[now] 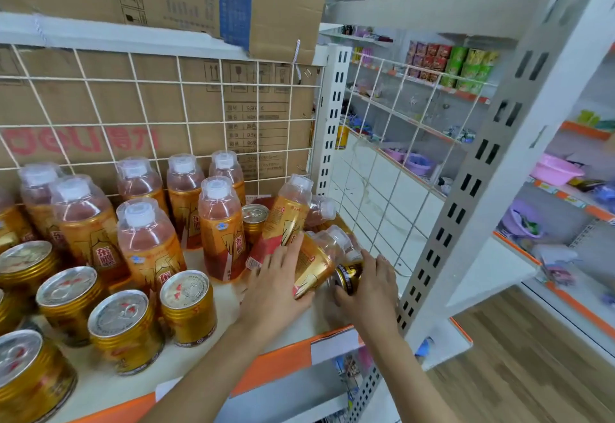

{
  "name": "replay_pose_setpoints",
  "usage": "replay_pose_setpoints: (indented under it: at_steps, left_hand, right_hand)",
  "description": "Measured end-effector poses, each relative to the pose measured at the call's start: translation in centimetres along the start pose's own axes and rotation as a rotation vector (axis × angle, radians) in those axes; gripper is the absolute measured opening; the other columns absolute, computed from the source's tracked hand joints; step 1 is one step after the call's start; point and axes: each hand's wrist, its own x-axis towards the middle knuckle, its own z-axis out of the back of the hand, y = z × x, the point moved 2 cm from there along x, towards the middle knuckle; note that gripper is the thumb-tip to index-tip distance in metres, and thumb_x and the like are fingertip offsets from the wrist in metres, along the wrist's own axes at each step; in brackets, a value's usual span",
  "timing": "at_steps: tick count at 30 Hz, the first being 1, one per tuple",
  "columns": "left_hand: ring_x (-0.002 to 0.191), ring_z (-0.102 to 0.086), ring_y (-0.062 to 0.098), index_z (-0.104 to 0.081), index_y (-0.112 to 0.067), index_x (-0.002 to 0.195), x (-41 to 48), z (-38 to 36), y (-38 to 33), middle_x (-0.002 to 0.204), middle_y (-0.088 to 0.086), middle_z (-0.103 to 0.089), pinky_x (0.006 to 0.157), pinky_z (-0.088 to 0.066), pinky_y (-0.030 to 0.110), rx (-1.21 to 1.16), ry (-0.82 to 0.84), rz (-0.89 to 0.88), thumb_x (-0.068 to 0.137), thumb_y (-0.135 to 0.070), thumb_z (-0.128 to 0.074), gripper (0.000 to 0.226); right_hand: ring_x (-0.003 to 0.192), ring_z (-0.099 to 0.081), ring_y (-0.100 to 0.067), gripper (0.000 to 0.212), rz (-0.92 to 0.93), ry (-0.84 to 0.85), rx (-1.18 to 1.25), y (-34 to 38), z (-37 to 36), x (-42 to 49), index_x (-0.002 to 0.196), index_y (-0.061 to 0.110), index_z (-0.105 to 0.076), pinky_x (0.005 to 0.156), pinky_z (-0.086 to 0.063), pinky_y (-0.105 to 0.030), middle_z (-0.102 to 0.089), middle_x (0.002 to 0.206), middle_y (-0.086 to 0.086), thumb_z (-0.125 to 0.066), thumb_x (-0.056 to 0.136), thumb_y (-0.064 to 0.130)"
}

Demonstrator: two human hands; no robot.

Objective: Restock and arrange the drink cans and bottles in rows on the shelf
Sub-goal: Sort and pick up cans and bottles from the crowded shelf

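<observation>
While left hand point(278, 284) touches tilted bottle point(316, 264), right hand point(371, 288) grips dark can point(348, 275).

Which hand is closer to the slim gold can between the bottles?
Left. The left hand sits just before the slim gold can; the right hand is farther right, gripping a dark can.

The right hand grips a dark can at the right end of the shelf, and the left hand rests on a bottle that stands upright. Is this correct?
Not quite. In the head view the bottle under the left hand is tilted, its cap toward the wire side panel, not upright. The rest holds: the right hand grips the dark can at the right end of the shelf.
</observation>
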Motion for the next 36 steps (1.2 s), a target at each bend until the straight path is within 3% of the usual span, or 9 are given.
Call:
replay_pose_setpoints:
  at_steps: [12,18,21,23,26,28,30,32,36]
  left_hand:
    - [0.127,-0.028,0.006,0.0,-0.05,0.138,-3.0,2.5,2.2,0.139,-0.003,-0.03,0.101,-0.029,0.028,-0.433,-0.221,0.084,0.082,-0.046,-0.063,0.085]
    - [0.123,-0.022,-0.02,-0.003,-0.046,0.143,-5.3,3.4,2.4,0.13,-0.015,-0.026,0.093,-0.022,-0.003,-0.563,-0.296,0.08,0.077,-0.045,-0.057,0.085]
    - [0.124,-0.017,-0.023,0.001,-0.054,0.139,-6.1,3.4,2.9,0.131,-0.04,-0.016,0.09,-0.022,-0.006,-0.586,-0.314,0.099,0.078,-0.029,-0.066,0.094]
    - [0.126,-0.014,-0.022,0.005,-0.057,0.137,-6.4,3.3,3.3,0.135,-0.042,-0.009,0.094,-0.023,-0.002,-0.572,-0.319,0.098,0.081,-0.022,-0.069,0.099]
    - [0.134,-0.011,-0.01,0.013,-0.058,0.136,-6.8,3.5,3.4,0.145,-0.023,-0.008,0.103,-0.025,0.019,-0.543,-0.318,0.118,0.082,-0.02,-0.067,0.103]
    - [0.135,-0.013,-0.003,0.011,-0.052,0.14,-7.0,3.7,3.3,0.147,-0.013,-0.01,0.103,-0.026,0.018,-0.513,-0.328,0.103,0.081,-0.015,-0.069,0.106]
    - [0.137,-0.016,0.005,0.006,-0.039,0.145,-7.1,4.1,3.1,0.149,-0.002,-0.015,0.103,-0.024,0.015,-0.454,-0.351,0.066,0.074,-0.007,-0.074,0.112]
    - [0.138,-0.016,0.013,0.0,-0.027,0.147,-7.0,4.8,3.0,0.149,0.007,-0.017,0.106,-0.023,0.029,-0.403,-0.378,0.018,0.068,-0.002,-0.078,0.114]
    - [0.139,-0.015,0.009,-0.011,-0.022,0.146,-6.4,6.6,3.1,0.147,-0.001,-0.018,0.105,-0.034,0.044,-0.376,-0.394,-0.072,0.069,-0.005,-0.078,0.103]
  right_hand:
    - [0.142,-0.009,-0.027,0.078,-0.023,-0.027,-0.018,0.3,-0.2,0.2,0.146,0.016,-0.017,0.114,-0.012,-0.039,-0.024,0.149,-0.018,-0.05,0.087,0.055]
    - [0.14,-0.015,-0.031,0.08,-0.076,-0.013,-0.032,0.7,0.0,0.1,0.144,0.015,-0.022,0.112,-0.02,-0.043,-0.026,0.147,-0.02,-0.056,0.084,0.055]
    - [0.132,-0.027,-0.03,0.084,-0.1,-0.009,0.038,0.8,0.1,-0.1,0.14,0.016,-0.028,0.106,-0.031,-0.047,-0.035,0.14,-0.015,-0.065,0.075,0.054]
    - [0.124,-0.036,-0.026,0.086,-0.082,0.006,0.066,0.8,0.3,-0.2,0.138,0.018,-0.031,0.101,-0.036,-0.045,-0.04,0.132,-0.009,-0.07,0.069,0.052]
    - [0.117,-0.043,-0.021,0.089,-0.048,0.028,0.154,0.6,0.3,-0.8,0.136,0.022,-0.032,0.09,-0.04,-0.029,-0.039,0.127,-0.004,-0.076,0.063,0.048]
    - [0.115,-0.045,-0.018,0.089,-0.027,0.017,0.229,0.5,0.1,-1.4,0.136,0.024,-0.033,0.084,-0.039,-0.024,-0.038,0.127,-0.001,-0.079,0.062,0.044]
    - [0.117,-0.043,-0.016,0.092,-0.02,-0.001,0.274,0.3,0.0,-1.9,0.136,0.028,-0.032,0.087,-0.041,-0.025,-0.038,0.129,0.001,-0.082,0.06,0.041]
    - [0.117,-0.043,-0.016,0.095,-0.009,-0.013,0.288,0.4,0.0,-2.4,0.136,0.032,-0.031,0.089,-0.044,-0.028,-0.037,0.129,0.002,-0.084,0.058,0.041]
    - [0.122,-0.038,-0.018,0.096,0.078,-0.067,0.205,1.2,0.0,-3.4,0.137,0.033,-0.032,0.095,-0.045,-0.037,-0.035,0.133,0.001,-0.085,0.058,0.035]
